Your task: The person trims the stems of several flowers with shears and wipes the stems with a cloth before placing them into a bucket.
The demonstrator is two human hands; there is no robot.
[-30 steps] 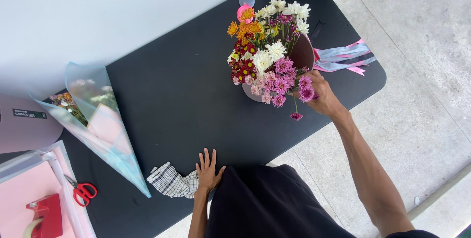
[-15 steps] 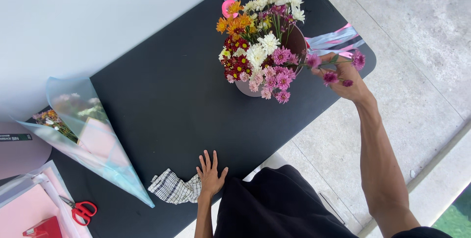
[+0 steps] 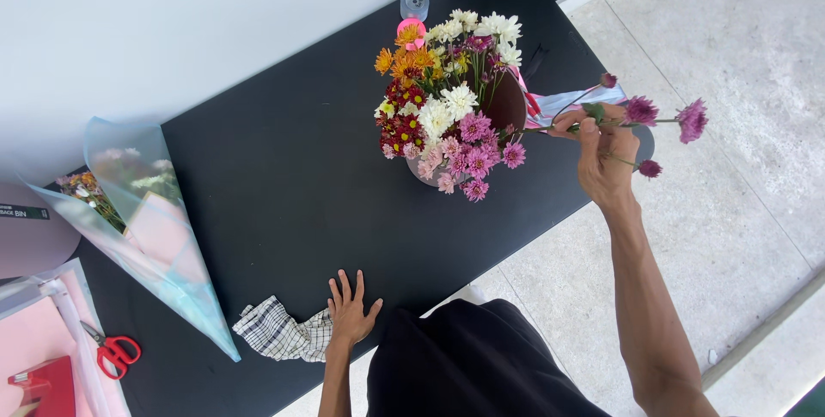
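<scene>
My right hand [image 3: 603,155] grips a thin green stem of small purple flowers [image 3: 642,111] and holds it out sideways, beyond the right edge of the black table [image 3: 275,168]. Just left of that hand stands a round vase [image 3: 507,103] full of mixed flowers [image 3: 447,107]: white, orange, red and pink. My left hand [image 3: 351,314] lies flat with fingers spread on the table's near edge, touching a crumpled checked cloth [image 3: 279,333].
A clear and blue cone-shaped flower wrapper [image 3: 146,228] holding a few flowers lies at the left. Red-handled scissors [image 3: 112,352] rest on a pink tray [image 3: 34,348] at the lower left. A small clear bottle [image 3: 414,6] stands behind the vase. Ribbons [image 3: 567,103] lie by the vase. Concrete floor at right.
My right hand has pulled a purple-flowered stem out of the bunch and moved it right and up, past the table's edge. The left hand has stayed flat on the table.
</scene>
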